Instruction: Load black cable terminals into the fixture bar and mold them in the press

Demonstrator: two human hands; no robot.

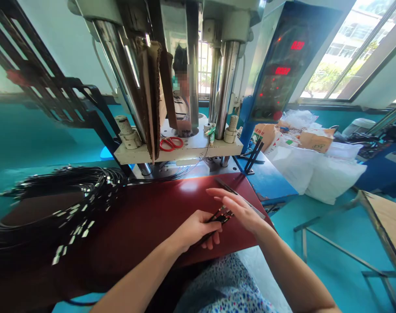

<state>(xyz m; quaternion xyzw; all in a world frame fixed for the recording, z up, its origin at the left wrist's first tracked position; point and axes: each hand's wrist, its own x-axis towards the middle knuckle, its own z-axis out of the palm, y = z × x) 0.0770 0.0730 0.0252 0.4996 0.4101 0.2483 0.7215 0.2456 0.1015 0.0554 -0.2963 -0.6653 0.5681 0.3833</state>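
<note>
My left hand [198,230] is closed around a small bunch of black cables [223,216] with shiny metallic ends, just above the dark red tabletop [146,221]. Close over those ends, my right hand [240,209] has its fingers stretched out; whether its palm touches them I cannot tell. Partly behind the right hand lies a long thin metal tool [257,210] whose exact kind is unclear. To the left, a large coil of black cables [100,182] with bright metallic ends spreads over the table.
A press [191,150] with steel columns stands behind the table, with red-handled scissors [171,143] on its ledge. On the right are a control box [276,69] with red displays, white sacks [328,174] and a metal-framed table [385,226]. A person [181,104] is beyond the press.
</note>
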